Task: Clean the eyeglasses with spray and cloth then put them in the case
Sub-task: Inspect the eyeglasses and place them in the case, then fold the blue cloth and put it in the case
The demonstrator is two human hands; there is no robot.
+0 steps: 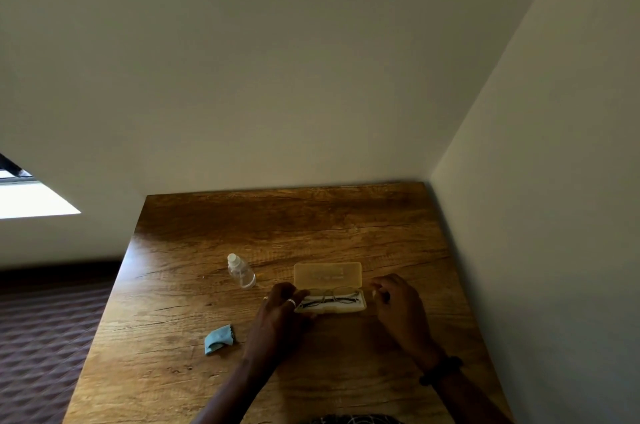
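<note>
Amber-tinted plastic case [328, 274] lies open on the table [311, 222], with the eyeglasses [332, 297] folded inside it.

The case is a flat, translucent, round-cornered rectangle; its lid leans back toward the wall, and the thin round wire frame lies along the pale tray. The left hand [280, 309], a ring [292, 302] on one finger, curls its fingers round the left end of the case. The right hand [398, 305], a dark wristband [441, 370] behind it, has its fingers bent at the case's right end; I cannot tell whether they pinch it. A clear, rounded spray bottle [241, 271] with a whitish cap stands just left of the lid. A soft, crumpled blue cloth [218, 338] lies nearer the front, left of the left hand. The tabletop is warm brown with strong wood grain and dark cracks.
</note>
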